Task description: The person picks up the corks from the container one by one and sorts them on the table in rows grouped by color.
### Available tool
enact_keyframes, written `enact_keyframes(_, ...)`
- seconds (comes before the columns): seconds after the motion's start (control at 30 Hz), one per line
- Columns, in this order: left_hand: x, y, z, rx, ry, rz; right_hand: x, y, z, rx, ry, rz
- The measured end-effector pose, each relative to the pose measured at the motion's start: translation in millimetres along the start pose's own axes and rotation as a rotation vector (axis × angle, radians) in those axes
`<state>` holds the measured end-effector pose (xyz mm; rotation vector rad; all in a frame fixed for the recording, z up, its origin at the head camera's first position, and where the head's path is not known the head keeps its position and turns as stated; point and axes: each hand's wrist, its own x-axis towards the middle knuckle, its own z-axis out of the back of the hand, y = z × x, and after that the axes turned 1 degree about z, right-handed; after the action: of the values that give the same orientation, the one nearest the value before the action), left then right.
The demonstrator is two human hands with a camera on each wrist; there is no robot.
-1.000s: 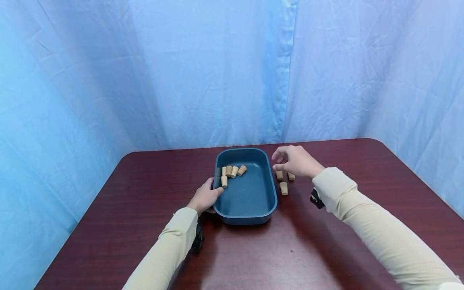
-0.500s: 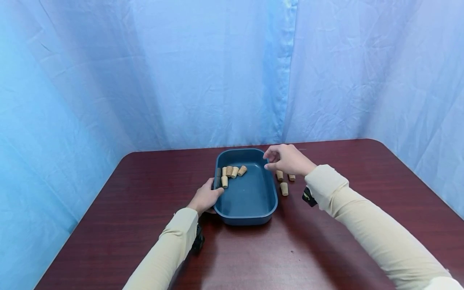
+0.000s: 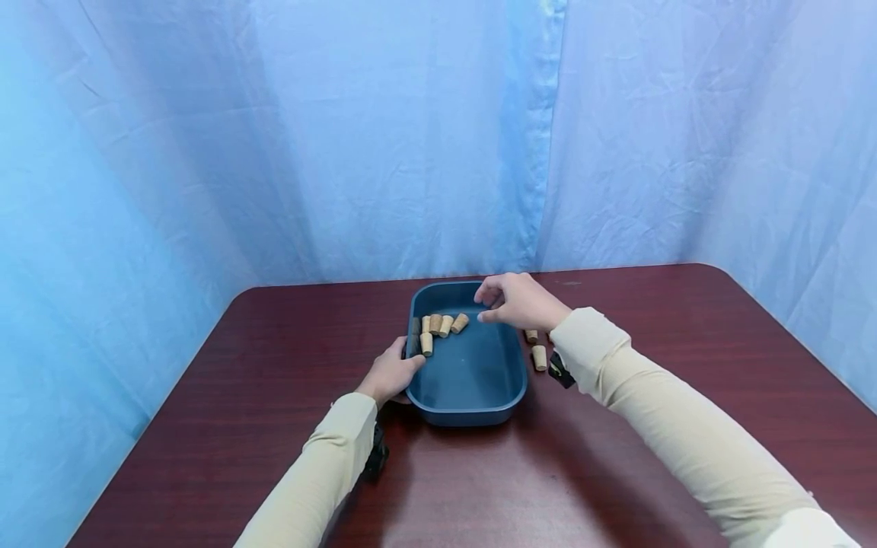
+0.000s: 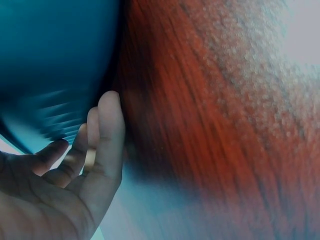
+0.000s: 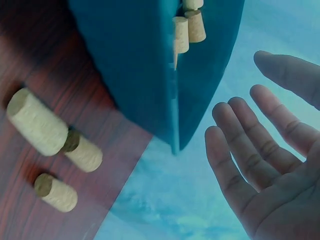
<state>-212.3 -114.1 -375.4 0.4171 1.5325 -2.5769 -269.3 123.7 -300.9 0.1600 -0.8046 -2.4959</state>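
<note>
A dark blue rectangular tray (image 3: 473, 417) sits on the table, with several cork stoppers (image 3: 446, 326) lying in its left part. My left hand (image 3: 389, 374) holds the tray's left side, thumb over the rim and fingers against the outer wall (image 4: 60, 80). Above the tray's right half hovers my right hand (image 3: 522, 301). The right wrist view shows its fingers (image 5: 245, 142) apart and loosely bent, with nothing held. Beside the tray's right wall lie loose corks (image 3: 540, 358), partly hidden by the right arm in the head view; three such corks (image 5: 37, 122) show in the right wrist view.
The dark red wooden table (image 3: 260, 426) extends around the tray on all sides. Light blue curtains (image 3: 384, 137) hang behind its far edge and along both sides.
My right hand has moved left, from over the loose corks to above the tray's right half, still holding nothing visible. The left hand and the corks have stayed in place.
</note>
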Motion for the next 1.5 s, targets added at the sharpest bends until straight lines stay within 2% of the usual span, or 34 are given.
enact_keyframes(0.37,-1.5,-2.2,-0.6,0.0,0.0,0.006,11.9,22.3,-7.7,-0.016,0.036,0.006)
enact_keyframes(0.9,-0.2,-1.9,-0.4,0.01,0.0,0.007,31.5,42.9,-27.9,-0.015,0.112,-0.001)
enact_keyframes(1.17,-2.2,-2.0,0.8,0.003,0.011,-0.012,37.2,48.0,-39.6,0.008,0.144,-0.06)
enact_keyframes(1.5,-1.7,-1.5,0.1,-0.006,0.002,-0.015,48.3,45.0,-56.9,-0.016,0.19,-0.125)
